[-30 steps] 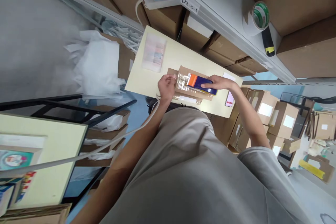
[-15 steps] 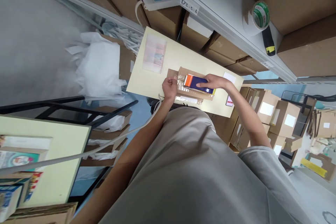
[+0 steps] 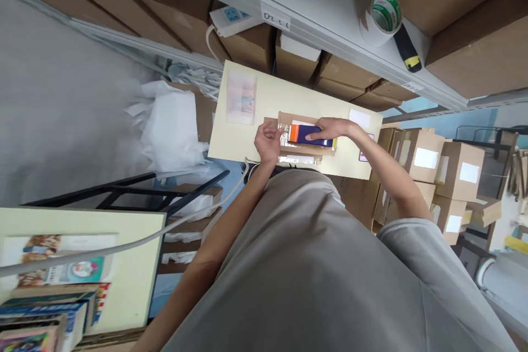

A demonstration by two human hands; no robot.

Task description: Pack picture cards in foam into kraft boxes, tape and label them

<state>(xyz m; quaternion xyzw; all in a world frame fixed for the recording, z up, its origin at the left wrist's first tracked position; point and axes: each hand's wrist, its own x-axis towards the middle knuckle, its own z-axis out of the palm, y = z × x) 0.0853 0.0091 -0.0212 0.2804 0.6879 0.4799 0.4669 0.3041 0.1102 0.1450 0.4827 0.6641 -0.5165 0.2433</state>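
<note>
A dark blue tape dispenser [image 3: 315, 135] with an orange, toothed end is in my right hand [image 3: 330, 128], fingers wrapped over it from the right. It lies over a flat cardboard package [image 3: 307, 149] on the cream table. Shiny clear tape [image 3: 284, 140] shows on the package's left part, beside the dispenser's toothed end. My left hand [image 3: 268, 143] is at the package's left end, its fingers curled and closed near the tape. What sits between those fingertips is too small to make out.
A cream table [image 3: 272, 82] carries a printed sheet in a clear sleeve [image 3: 241, 98], a white paper [image 3: 359, 117] and a phone [image 3: 365, 148]. Above, a shelf holds a tape roll [image 3: 383, 16] and a black-and-yellow cutter [image 3: 408, 49]. Stacked boxes [image 3: 424, 157] stand right; a cable [image 3: 193, 214] crosses left.
The head view has shifted, so the surroundings sit differently in the picture. Both hands stay at the package, and the right still holds the tape dispenser, now lying a little more level.
</note>
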